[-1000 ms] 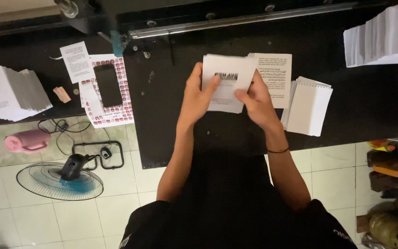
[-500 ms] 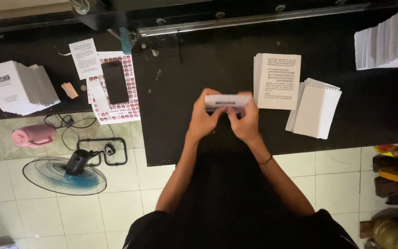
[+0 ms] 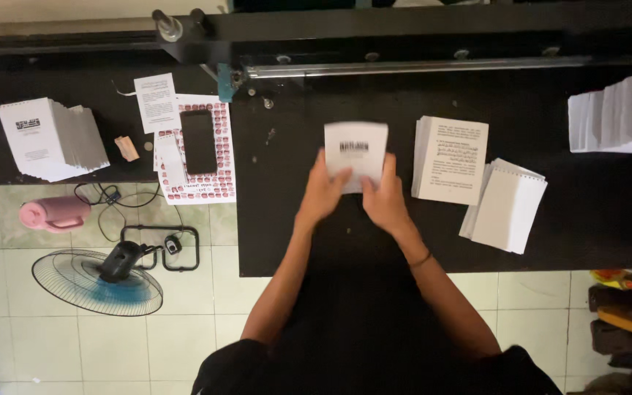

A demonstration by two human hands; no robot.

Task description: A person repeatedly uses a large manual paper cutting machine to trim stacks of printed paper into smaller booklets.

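two hands: left hand (image 3: 325, 192) | right hand (image 3: 384, 199) | both gripping booklet (image 3: 356, 151) bottom edge | table (image 3: 294, 205) bare around

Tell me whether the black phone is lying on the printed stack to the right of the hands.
No: the black phone lies on a red-patterned sheet left of both hands, far from the printed stack.

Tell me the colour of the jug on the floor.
Pink jug, seen in the head view.

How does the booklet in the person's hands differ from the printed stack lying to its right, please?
The held booklet shows a white cover with a dark block; the printed stack shows dense text. The booklet is gripped by the left hand and right hand; the stack lies untouched on the black table. Both are white paper.
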